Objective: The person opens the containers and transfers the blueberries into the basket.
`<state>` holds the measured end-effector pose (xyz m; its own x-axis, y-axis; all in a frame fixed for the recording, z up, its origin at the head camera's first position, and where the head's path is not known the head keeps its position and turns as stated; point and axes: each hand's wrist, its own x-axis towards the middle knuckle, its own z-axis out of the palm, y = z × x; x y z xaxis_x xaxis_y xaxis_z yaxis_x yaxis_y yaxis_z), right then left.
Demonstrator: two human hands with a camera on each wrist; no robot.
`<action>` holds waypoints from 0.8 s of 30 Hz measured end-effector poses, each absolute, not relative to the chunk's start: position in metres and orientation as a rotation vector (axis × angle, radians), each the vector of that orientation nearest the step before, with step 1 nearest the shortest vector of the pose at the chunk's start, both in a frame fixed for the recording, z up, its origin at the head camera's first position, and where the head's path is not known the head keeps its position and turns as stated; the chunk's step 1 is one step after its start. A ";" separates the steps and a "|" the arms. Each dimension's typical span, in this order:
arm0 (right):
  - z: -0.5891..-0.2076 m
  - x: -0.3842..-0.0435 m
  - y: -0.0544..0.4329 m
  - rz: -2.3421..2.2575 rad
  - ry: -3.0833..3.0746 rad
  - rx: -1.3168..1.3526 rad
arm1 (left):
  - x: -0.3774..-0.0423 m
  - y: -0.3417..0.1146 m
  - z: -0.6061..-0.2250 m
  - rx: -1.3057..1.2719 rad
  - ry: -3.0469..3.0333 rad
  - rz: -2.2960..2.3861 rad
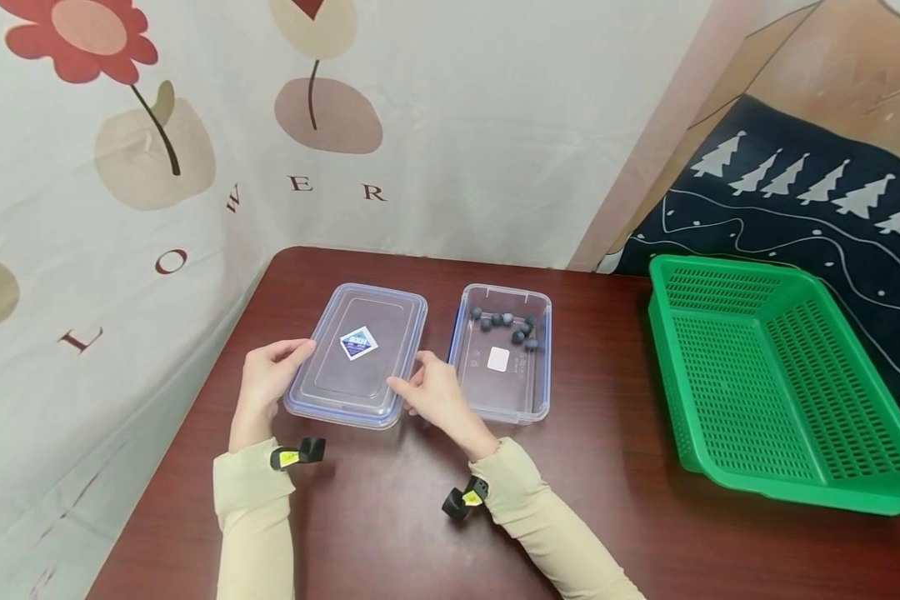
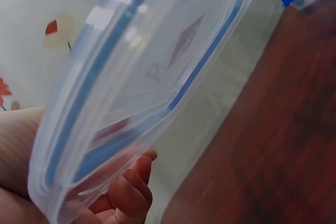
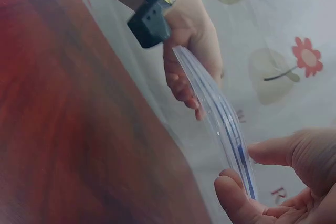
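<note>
A clear rectangular plastic lid with a blue seal [image 1: 360, 371] is held above the reddish-brown desk [image 1: 375, 517]; the left hand [image 1: 264, 379] and right hand [image 1: 437, 395] pinch opposite edges, probably for balance, beside a clear rectangular plastic box [image 1: 506, 396] containing dark-blue round berries [image 1: 518, 337].

Held the left forearm [image 1: 255, 525] pointing up the frame at the lower left of the head view, with the left hand [image 1: 262, 383] left of centre, pinching with thumb and curled fingers [image 2: 128, 198]. Held the right forearm [image 1: 558, 533] aslant from the bottom edge toward mid-frame, with the right hand [image 1: 437, 393] just below centre, also pinching, right thumb [image 3: 278, 150] opposite the fingers.
</note>
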<state>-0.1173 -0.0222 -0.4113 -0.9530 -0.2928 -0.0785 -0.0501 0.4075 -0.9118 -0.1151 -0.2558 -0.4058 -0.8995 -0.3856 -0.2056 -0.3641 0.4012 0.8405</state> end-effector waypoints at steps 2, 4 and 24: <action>-0.415 -0.114 -0.028 -1.543 2.419 -0.284 | -0.114 -0.261 -0.410 0.696 -2.638 -1.539; -0.420 -0.111 -0.032 -1.514 2.408 -0.271 | -0.113 -0.265 -0.415 0.701 -2.662 -1.522; -0.449 -0.104 -0.045 -1.264 2.547 -0.383 | -0.104 -0.270 -0.439 0.653 -2.847 -1.311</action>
<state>-0.1036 -0.0449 -0.4490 -0.9280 -0.3514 -0.1237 -0.1140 0.5841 -0.8037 -0.1039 -0.2702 -0.4389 -0.9151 -0.3379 -0.2201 -0.3869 0.5816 0.7156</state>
